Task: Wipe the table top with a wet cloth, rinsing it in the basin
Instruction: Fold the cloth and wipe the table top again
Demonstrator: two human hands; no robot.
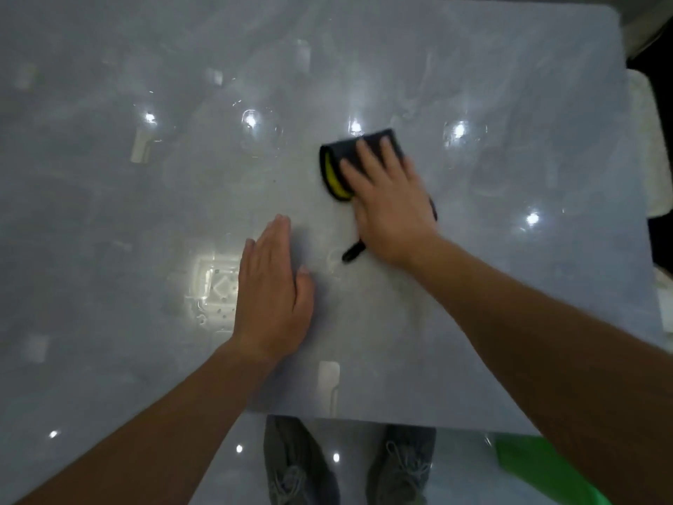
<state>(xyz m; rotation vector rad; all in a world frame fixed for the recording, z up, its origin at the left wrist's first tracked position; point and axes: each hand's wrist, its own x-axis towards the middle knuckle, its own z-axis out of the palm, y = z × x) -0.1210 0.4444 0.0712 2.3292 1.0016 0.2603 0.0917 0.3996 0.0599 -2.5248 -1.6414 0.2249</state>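
A folded dark cloth [337, 158] with a yellow inner layer lies on the glossy grey table top [510, 249], right of its middle. My right hand [389, 209] lies flat on the cloth, fingers spread and pressing it down; a dark corner of the cloth pokes out under the wrist. My left hand [271, 293] rests palm down on the bare table, fingers together, to the left of the cloth and nearer to me, holding nothing. No basin is recognisable in view.
The table's near edge runs just above my grey shoes [302, 464] on a shiny floor. A bright green object [524, 464] sits on the floor at lower right. A pale chair or cushion [652, 147] stands beyond the table's right edge. Ceiling lights reflect on the table.
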